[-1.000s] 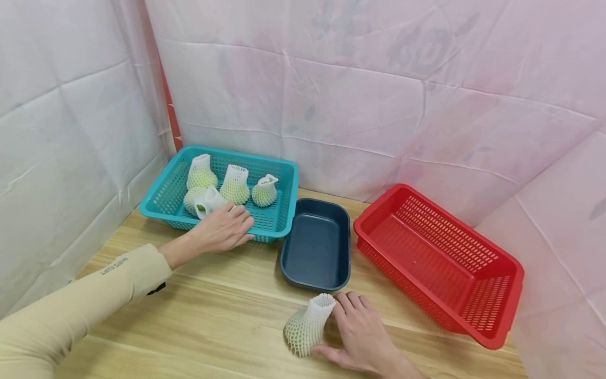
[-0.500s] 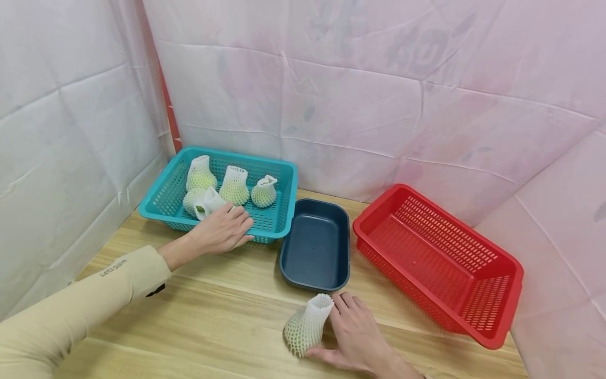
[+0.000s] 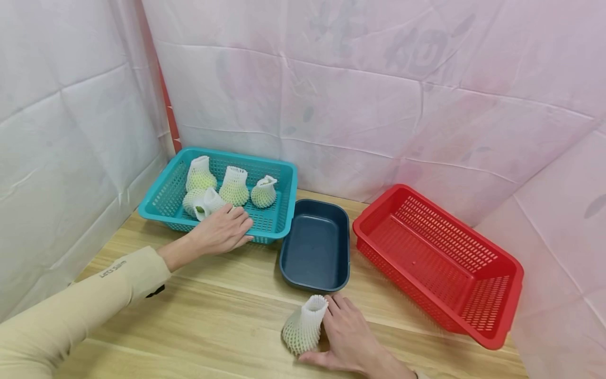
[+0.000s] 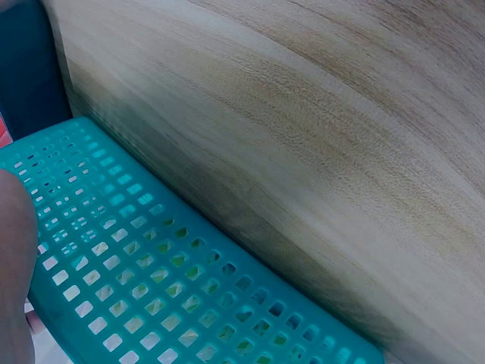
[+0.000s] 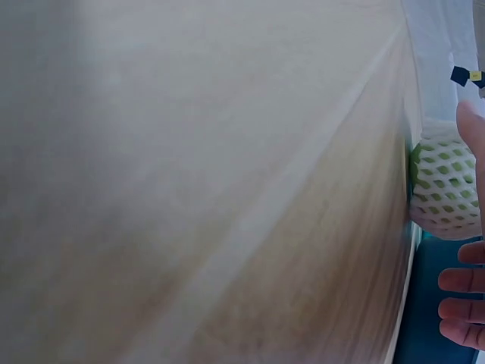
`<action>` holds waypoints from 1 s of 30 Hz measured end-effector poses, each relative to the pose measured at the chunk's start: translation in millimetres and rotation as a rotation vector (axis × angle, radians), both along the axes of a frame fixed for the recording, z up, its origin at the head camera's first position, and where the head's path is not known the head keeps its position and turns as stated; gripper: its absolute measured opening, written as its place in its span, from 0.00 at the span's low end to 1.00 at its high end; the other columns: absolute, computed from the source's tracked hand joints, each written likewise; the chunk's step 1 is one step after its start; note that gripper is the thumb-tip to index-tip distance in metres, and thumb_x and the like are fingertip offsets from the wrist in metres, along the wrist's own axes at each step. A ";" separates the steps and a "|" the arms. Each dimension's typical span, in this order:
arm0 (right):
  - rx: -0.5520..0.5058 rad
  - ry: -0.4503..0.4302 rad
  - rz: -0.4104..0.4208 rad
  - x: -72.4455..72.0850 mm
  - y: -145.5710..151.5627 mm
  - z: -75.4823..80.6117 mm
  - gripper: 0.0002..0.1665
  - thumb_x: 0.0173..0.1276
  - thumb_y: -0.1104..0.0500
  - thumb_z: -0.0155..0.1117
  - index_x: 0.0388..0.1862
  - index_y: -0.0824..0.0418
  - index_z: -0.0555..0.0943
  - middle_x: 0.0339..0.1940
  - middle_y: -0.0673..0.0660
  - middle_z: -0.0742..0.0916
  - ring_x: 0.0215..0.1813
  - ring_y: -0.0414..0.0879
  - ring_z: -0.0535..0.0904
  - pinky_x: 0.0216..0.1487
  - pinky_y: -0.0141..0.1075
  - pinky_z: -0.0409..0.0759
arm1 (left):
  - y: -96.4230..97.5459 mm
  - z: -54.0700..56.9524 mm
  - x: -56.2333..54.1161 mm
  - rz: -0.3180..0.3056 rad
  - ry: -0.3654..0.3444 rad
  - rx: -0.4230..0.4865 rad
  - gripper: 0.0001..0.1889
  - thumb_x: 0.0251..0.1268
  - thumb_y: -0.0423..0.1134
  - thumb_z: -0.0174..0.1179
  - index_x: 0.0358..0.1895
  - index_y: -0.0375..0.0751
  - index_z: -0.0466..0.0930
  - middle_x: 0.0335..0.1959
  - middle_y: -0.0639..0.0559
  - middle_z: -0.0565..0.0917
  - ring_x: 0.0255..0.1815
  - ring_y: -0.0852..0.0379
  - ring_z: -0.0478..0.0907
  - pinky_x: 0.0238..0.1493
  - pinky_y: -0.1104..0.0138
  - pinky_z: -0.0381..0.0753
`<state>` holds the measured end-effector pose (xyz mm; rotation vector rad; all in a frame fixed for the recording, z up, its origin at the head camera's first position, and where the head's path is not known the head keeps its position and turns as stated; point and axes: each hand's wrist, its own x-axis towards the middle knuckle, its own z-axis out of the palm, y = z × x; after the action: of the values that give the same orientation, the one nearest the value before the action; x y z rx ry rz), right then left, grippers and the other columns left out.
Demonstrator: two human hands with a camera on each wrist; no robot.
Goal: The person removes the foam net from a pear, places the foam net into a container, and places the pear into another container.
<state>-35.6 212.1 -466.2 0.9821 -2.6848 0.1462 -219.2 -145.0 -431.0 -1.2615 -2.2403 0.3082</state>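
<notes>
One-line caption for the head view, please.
Left hand on a teal basket of foam-netted fruit, right hand beside another netted fruit, blue tray and red basket nearby.

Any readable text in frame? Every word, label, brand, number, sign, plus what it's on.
No text is clear enough to quote.
Left sleeve: dark lettering near the cuff, too small and blurred to read.
Back cloth: large character-like marks, too faint to read.

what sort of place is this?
Probably a small makeshift tabletop work booth, though the wider room is hidden: creased, faintly printed sheets wall off a wood-grain table, and a teal basket and red basket sit on it.
</notes>
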 end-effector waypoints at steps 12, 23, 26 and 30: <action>-0.005 -0.011 0.022 1.2 -7.5 -6.3 0.49 0.46 0.22 0.78 0.57 0.53 0.79 0.48 0.45 0.83 0.52 0.40 0.77 0.57 0.37 0.80 | -0.6 -2.9 -1.4 -0.009 0.013 0.012 0.32 0.88 0.57 0.21 0.38 0.40 0.70 0.31 0.49 0.75 0.35 0.50 0.66 0.40 0.61 0.63; -0.039 0.020 0.056 -2.5 -6.3 -7.8 0.49 0.44 0.24 0.79 0.57 0.52 0.80 0.49 0.44 0.86 0.51 0.40 0.78 0.56 0.37 0.79 | -0.3 -1.4 -0.8 -0.013 0.014 0.012 0.28 0.89 0.57 0.30 0.39 0.41 0.71 0.32 0.49 0.76 0.35 0.50 0.67 0.40 0.61 0.64; -0.049 0.017 0.056 -2.6 -6.5 -7.1 0.48 0.46 0.23 0.77 0.56 0.52 0.80 0.47 0.44 0.86 0.49 0.39 0.78 0.54 0.37 0.79 | -0.5 -1.4 -0.8 -0.015 0.018 0.013 0.27 0.89 0.57 0.31 0.39 0.41 0.71 0.32 0.49 0.76 0.35 0.50 0.67 0.40 0.61 0.64; -0.053 0.016 0.050 -2.1 -6.1 -6.3 0.47 0.48 0.22 0.75 0.56 0.52 0.81 0.46 0.44 0.86 0.48 0.40 0.77 0.54 0.37 0.79 | -0.6 -1.2 -1.0 -0.014 0.018 0.011 0.25 0.88 0.57 0.36 0.39 0.41 0.71 0.32 0.49 0.77 0.36 0.50 0.67 0.40 0.61 0.64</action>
<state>-37.7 206.0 -472.6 1.0306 -2.6285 0.2175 -220.2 -145.6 -432.2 -1.2632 -2.2141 0.3009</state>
